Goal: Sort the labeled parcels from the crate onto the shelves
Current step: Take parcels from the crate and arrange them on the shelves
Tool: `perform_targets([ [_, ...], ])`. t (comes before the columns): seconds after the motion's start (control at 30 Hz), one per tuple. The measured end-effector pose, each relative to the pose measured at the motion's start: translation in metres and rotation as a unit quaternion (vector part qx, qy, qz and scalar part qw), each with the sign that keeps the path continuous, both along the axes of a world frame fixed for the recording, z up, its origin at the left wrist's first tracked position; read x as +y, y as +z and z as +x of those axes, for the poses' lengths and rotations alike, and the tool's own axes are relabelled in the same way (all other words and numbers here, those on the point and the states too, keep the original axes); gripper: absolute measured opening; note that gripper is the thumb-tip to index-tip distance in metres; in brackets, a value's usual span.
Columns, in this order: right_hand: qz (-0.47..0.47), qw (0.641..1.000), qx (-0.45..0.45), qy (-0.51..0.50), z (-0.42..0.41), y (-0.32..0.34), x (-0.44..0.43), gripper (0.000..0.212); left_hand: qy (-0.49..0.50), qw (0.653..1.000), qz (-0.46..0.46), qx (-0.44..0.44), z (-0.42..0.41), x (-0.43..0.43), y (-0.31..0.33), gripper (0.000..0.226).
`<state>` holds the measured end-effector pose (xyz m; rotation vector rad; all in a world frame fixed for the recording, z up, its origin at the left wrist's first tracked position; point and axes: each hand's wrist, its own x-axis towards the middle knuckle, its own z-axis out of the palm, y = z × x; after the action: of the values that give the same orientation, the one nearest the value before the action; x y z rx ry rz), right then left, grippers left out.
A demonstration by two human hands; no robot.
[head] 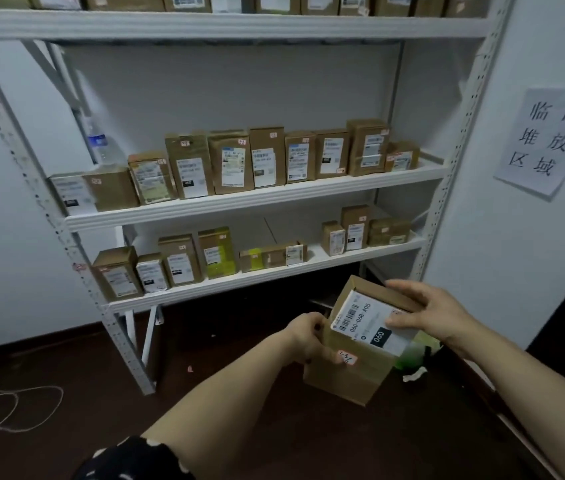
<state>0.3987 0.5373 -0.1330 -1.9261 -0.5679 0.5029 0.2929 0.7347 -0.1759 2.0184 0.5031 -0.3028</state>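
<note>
A parcel (pixel 360 327) is held at five o'clock, below the shelves (pixel 257 200). Fingers (pixel 406 289) are curled round it: left hand (pixel 305 336) at nine o'clock, right hand (pixel 428 311) at two.

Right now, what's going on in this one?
A person at a white rack holds a brown parcel in both hands, below the shelves. The left hand grips its left side. The right hand holds its top right corner, thumb on the white label, which reads 060. A pink sticker with handwriting sits on the parcel's front. The middle shelf and lower shelf carry rows of labelled parcels, with a gap along the lower one. This parcel is not yet shelved.
</note>
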Motion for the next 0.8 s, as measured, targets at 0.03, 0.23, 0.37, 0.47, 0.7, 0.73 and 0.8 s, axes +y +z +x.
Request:
perform_targets([
  [0.03, -0.042, 0.999, -0.027, 0.021, 0.013, 0.002, 0.006, 0.069, -0.003, 1.0, 0.004, -0.004, 0.012, 0.004, -0.003, 0.056],
  [0.23, -0.202, 0.965, -0.153, 0.071, 0.104, 0.009, 0.065, 0.066, -0.008, 0.998, 0.039, -0.042, 0.106, 0.051, -0.024, 0.054],
  [0.37, -0.251, 0.943, -0.186, 0.113, 0.163, 0.005, 0.119, 0.061, -0.002, 0.999, 0.033, -0.032, 0.166, 0.097, -0.029, 0.052],
  [0.47, -0.298, 0.92, -0.23, 0.109, 0.204, -0.004, 0.153, 0.056, 0.014, 1.0, 0.015, -0.02, 0.204, 0.139, -0.028, 0.07],
  [0.7, -0.367, 0.863, -0.326, 0.118, 0.285, -0.026, 0.209, 0.058, 0.049, 0.994, 0.079, 0.062, 0.255, 0.215, -0.057, 0.08],
  [0.73, -0.381, 0.852, -0.341, 0.117, 0.298, -0.032, 0.218, 0.057, 0.044, 0.992, 0.096, 0.07, 0.263, 0.224, -0.061, 0.077],
  [0.8, -0.404, 0.837, -0.349, 0.12, 0.323, -0.043, 0.233, 0.057, 0.025, 0.984, 0.149, 0.089, 0.278, 0.24, -0.067, 0.071],
])
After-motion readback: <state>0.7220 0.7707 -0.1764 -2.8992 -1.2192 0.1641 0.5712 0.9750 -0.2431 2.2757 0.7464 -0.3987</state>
